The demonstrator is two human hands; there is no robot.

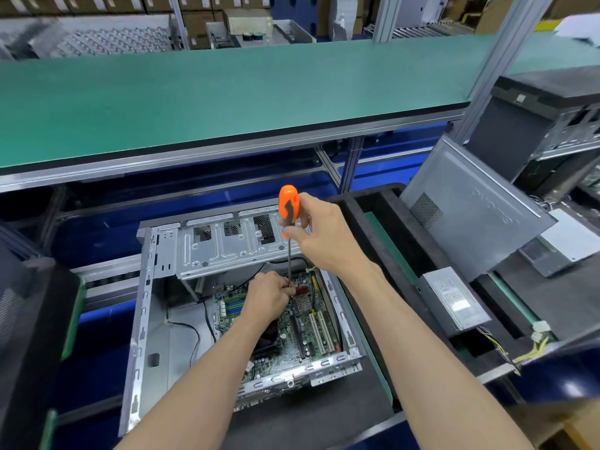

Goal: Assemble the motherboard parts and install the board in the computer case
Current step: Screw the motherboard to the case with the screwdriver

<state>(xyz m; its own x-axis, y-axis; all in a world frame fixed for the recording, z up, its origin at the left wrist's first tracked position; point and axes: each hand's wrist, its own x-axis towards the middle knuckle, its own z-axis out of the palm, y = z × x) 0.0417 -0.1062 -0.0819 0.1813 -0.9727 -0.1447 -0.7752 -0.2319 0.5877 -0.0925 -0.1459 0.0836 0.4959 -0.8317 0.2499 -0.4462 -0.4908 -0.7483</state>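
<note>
Right hand (pixel 319 233) grips screwdriver (pixel 288 209) handle (upright); left hand (pixel 269 295) pinches shaft over motherboard (pixel 305 332).

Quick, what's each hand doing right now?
Left hand: fingers pinch the screwdriver shaft low down, over the motherboard.
Right hand: grips the screwdriver's orange handle.

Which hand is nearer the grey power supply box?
Right. The right hand, gripping the orange screwdriver handle, is closer to the power supply box; the left hand sits farther left over the motherboard.
</note>
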